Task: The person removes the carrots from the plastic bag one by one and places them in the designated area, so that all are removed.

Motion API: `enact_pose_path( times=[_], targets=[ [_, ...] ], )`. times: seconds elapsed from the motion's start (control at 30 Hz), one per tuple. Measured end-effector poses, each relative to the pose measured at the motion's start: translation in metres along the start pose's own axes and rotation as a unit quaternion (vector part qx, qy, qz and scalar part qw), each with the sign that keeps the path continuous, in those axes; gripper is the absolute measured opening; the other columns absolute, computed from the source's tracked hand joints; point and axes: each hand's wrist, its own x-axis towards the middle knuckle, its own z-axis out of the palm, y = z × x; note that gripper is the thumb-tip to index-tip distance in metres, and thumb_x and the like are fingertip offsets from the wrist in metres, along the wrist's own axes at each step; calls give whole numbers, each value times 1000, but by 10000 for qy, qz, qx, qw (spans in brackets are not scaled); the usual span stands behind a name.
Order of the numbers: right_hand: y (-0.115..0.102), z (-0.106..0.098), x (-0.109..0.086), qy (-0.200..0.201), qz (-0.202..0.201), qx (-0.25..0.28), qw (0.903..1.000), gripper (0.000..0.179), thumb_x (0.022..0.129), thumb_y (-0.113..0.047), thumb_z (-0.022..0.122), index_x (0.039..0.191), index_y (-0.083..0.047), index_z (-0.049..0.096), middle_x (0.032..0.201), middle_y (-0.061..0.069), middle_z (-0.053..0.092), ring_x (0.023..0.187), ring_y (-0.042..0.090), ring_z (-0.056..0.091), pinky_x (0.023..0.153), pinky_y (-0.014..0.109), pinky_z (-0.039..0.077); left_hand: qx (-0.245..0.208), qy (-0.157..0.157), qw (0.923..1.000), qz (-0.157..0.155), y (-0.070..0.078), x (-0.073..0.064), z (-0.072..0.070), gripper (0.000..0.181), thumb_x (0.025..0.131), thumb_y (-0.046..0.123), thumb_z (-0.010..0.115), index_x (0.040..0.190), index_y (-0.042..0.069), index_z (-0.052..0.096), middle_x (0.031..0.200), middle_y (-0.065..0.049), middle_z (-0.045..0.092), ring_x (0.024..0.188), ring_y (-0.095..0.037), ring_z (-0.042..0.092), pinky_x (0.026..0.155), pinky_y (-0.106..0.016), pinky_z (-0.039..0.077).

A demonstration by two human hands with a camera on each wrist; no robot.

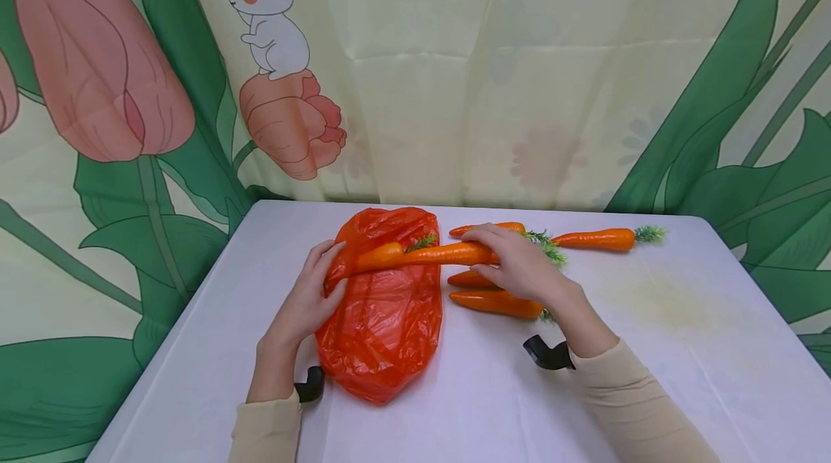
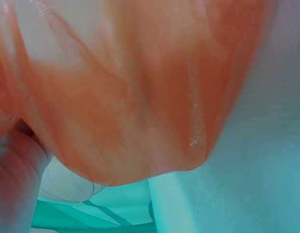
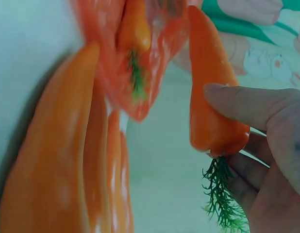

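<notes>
A red plastic bag (image 1: 383,340) lies on the table, its mouth toward the right. At its left side, my left hand (image 1: 304,304) grips the film between thumb and fingers; the left wrist view shows mostly bag (image 2: 125,111). One carrot (image 1: 381,257) lies at the bag, its green top showing; the right wrist view shows this carrot (image 3: 136,31) within the red film. My right hand (image 1: 522,265) pinches another carrot (image 3: 210,97) near its leafy end, thumb on one side. Its tip points left, over the bag.
Right of the bag lie more carrots: one in front (image 1: 496,304), one partly under my right hand (image 1: 469,279), one behind (image 1: 506,226) and one farther right (image 1: 597,239). A patterned curtain (image 1: 422,124) hangs behind the white table (image 1: 649,391).
</notes>
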Motion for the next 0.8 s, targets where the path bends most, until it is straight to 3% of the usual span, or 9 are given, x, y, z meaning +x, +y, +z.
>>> enact_pose_path(
  times=[0.17, 0.37, 0.8],
  targets=[
    [21, -14, -18, -22, 271, -98, 9996, 46, 91, -9, 76, 134, -11, 61, 131, 8, 61, 117, 31, 57, 100, 53, 48, 27, -19, 10000, -12, 2, 1, 0, 65, 95, -1, 63, 155, 11, 38, 156, -7, 29, 137, -31, 40, 104, -48, 45],
    [43, -30, -36, 12, 334, -232, 9992, 46, 90, -7, 76, 134, -7, 60, 133, 12, 59, 120, 34, 56, 101, 57, 46, 41, -29, 10000, 2, 1, 0, 1, 65, 95, -1, 64, 154, 10, 38, 156, -7, 29, 137, -31, 40, 105, -48, 44],
    [95, -52, -78, 612, 161, -279, 9976, 48, 83, -1, 81, 128, -5, 62, 123, 12, 63, 102, 28, 60, 86, 52, 52, 85, -50, 10000, 6, 0, 1, 3, 65, 96, -1, 63, 154, 11, 38, 156, -7, 29, 137, -31, 40, 105, -49, 44]
  ],
)
